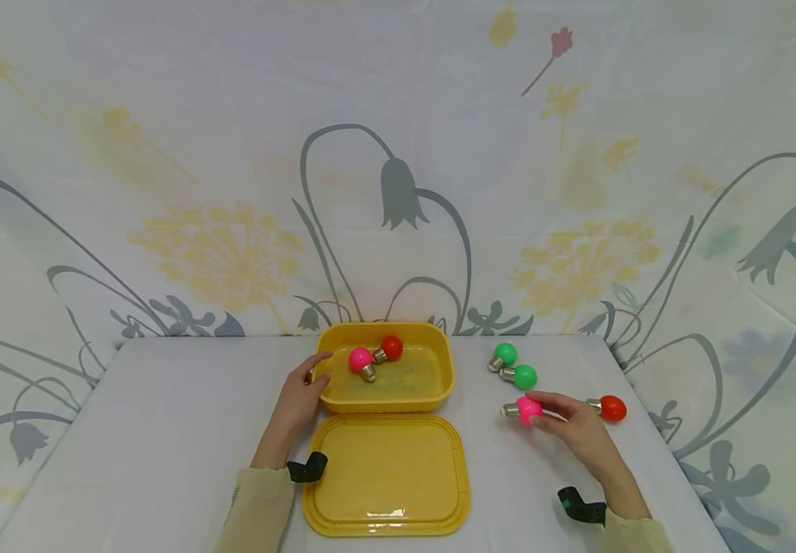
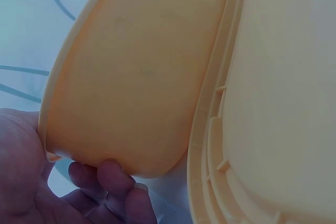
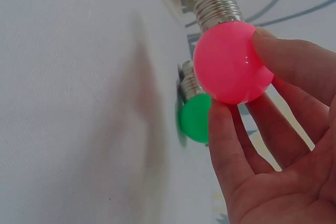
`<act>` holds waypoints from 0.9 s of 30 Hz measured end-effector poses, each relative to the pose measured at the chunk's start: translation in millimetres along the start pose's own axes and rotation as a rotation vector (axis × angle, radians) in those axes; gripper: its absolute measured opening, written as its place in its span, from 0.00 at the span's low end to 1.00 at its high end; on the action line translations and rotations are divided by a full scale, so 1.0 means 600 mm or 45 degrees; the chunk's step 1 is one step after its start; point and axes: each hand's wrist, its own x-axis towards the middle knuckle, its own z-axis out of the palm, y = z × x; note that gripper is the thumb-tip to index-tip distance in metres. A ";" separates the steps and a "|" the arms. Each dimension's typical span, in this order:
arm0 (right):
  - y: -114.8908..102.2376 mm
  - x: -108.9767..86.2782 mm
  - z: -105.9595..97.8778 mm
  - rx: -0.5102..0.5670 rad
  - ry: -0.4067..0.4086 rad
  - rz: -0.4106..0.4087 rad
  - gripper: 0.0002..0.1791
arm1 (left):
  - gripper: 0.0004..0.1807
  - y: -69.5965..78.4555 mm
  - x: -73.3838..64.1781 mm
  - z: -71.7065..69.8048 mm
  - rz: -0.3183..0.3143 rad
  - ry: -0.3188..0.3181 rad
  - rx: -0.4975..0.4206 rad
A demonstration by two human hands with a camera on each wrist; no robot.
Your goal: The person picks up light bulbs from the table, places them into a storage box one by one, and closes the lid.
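My right hand (image 1: 581,432) pinches a pink light bulb (image 1: 529,411) by its round globe, between thumb and fingertips. In the right wrist view the bulb's silver screw base points away from the palm, and the pink globe (image 3: 231,61) is above the white cloth. My left hand (image 1: 297,398) holds the left end of a yellow plastic box (image 1: 387,406), fingers bent against its wall (image 2: 131,103). Inside the box lie another pink bulb (image 1: 360,359) and a red bulb (image 1: 392,348), close together.
Two green bulbs (image 1: 505,354) (image 1: 525,376) lie right of the box. A second red bulb (image 1: 612,408) is behind the right hand. In front of the box lies a yellow lid (image 1: 387,476). A flower-printed cloth (image 1: 398,253) hangs behind the white table (image 1: 163,430).
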 end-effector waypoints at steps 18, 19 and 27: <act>-0.020 0.014 0.014 0.036 -0.009 -0.105 0.27 | 0.24 -0.001 0.001 0.000 0.005 0.000 -0.009; -0.022 0.014 0.015 0.034 -0.008 -0.106 0.27 | 0.24 -0.002 0.001 0.000 0.007 -0.001 -0.009; -0.030 0.019 0.022 0.060 -0.011 -0.121 0.27 | 0.24 -0.001 0.001 0.000 0.015 0.004 -0.012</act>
